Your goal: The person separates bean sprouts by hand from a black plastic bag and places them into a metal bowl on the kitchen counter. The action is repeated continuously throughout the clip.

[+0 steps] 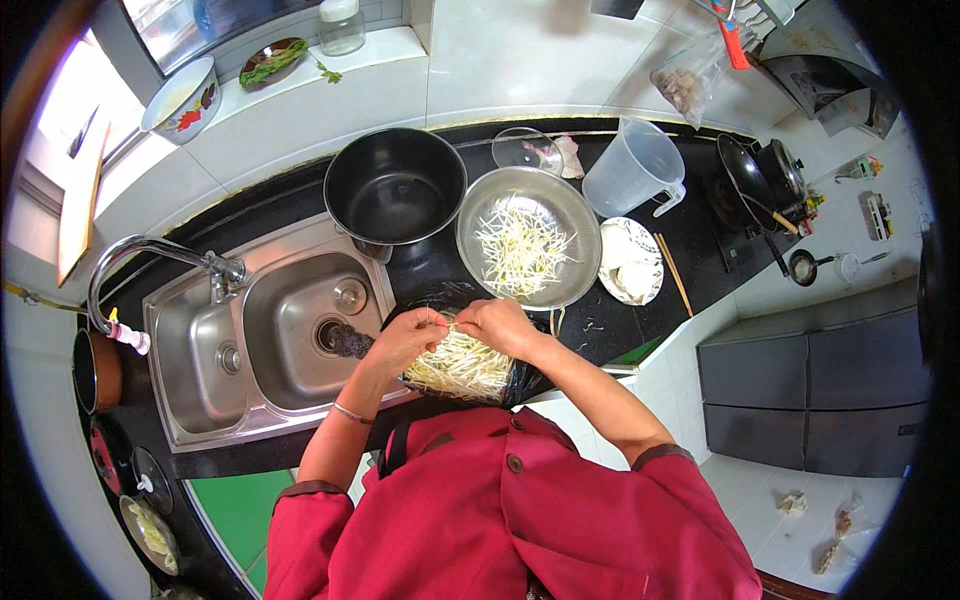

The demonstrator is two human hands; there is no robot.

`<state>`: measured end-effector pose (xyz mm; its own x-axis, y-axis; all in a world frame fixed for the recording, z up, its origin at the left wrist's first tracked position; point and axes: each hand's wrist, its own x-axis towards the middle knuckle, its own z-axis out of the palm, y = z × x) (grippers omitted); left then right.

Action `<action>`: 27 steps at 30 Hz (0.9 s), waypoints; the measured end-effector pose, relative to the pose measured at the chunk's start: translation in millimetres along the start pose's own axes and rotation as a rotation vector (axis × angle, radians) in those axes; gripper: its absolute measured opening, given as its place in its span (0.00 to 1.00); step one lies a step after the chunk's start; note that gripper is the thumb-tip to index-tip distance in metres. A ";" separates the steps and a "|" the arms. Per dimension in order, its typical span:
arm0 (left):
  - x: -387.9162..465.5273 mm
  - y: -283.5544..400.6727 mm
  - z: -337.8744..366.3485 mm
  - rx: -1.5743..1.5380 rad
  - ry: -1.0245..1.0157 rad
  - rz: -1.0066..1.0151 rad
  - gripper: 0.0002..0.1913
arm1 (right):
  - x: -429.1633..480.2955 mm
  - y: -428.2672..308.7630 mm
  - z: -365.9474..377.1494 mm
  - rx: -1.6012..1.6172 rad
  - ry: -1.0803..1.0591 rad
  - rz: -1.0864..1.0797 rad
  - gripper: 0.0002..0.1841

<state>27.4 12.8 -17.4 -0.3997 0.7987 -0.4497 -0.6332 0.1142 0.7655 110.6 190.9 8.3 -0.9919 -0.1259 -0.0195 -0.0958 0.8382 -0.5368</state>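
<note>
My left hand (405, 339) and my right hand (496, 327) meet fingertip to fingertip, pinching what looks like a single thin bean sprout (451, 325). Right beneath them lies a heap of long white bean sprouts (461, 367) in an opened black plastic bag (525, 379) at the counter's front edge. Beyond my right hand, a round metal mesh colander (474, 217) holds a smaller loose pile of bean sprouts (525, 247). A few sprout scraps (592, 324) are scattered on the dark counter to the colander's right.
Left of the bag is a double steel sink (281, 300) with a chrome faucet (161, 244) and a dark scouring pad (349, 341). Behind stand a large black pot (394, 187) and a clear plastic jug (630, 169). A patterned plate (651, 259) and wooden chopsticks (673, 274) lie right.
</note>
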 end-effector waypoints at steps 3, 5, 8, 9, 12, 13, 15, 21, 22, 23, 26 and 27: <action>3.0 -0.8 -1.0 -0.069 0.002 -0.004 0.03 | 1.2 2.6 -3.2 0.642 -0.069 0.298 0.10; 2.9 -0.8 -2.2 -0.097 -0.002 -0.002 0.04 | 2.3 6.5 -6.3 1.166 -0.104 0.502 0.11; 2.6 -1.8 1.0 -0.052 -0.020 -0.051 0.05 | 1.7 9.4 -9.2 1.647 -0.042 0.628 0.11; 2.2 -2.0 3.2 -0.053 -0.031 -0.049 0.05 | 1.6 9.2 -9.1 1.666 -0.026 0.626 0.11; 0.6 -2.0 11.6 -0.069 -0.056 -0.074 0.06 | 0.6 8.6 -8.9 1.682 0.013 0.633 0.10; 0.1 -1.5 13.6 -0.078 -0.071 -0.068 0.07 | 0.5 8.8 -8.9 1.661 0.018 0.642 0.10; 0.3 -0.4 16.2 -0.067 -0.085 -0.048 0.08 | 0.6 9.2 -8.5 1.622 0.024 0.656 0.09; 6.0 2.3 17.4 0.026 -0.097 -0.033 0.06 | 2.8 7.3 -3.9 1.445 0.033 0.662 0.08; 6.4 3.2 17.1 0.034 -0.101 -0.038 0.06 | 3.8 6.6 -3.6 1.422 0.031 0.655 0.08; 6.8 4.1 17.0 0.043 -0.106 -0.044 0.05 | 4.4 5.6 -3.5 1.381 0.032 0.675 0.08; 6.6 7.1 15.4 0.094 -0.099 -0.057 0.05 | 3.5 0.4 -4.3 1.239 0.068 0.530 0.09; 7.2 7.6 15.3 0.121 -0.082 -0.044 0.05 | 3.4 -2.2 -4.5 1.176 0.088 0.504 0.10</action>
<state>29.9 28.5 -7.8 -0.3145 0.8365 -0.4487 -0.5622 0.2167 0.7981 107.1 191.1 13.1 -0.9030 0.1402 -0.4061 0.3772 -0.1935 -0.9057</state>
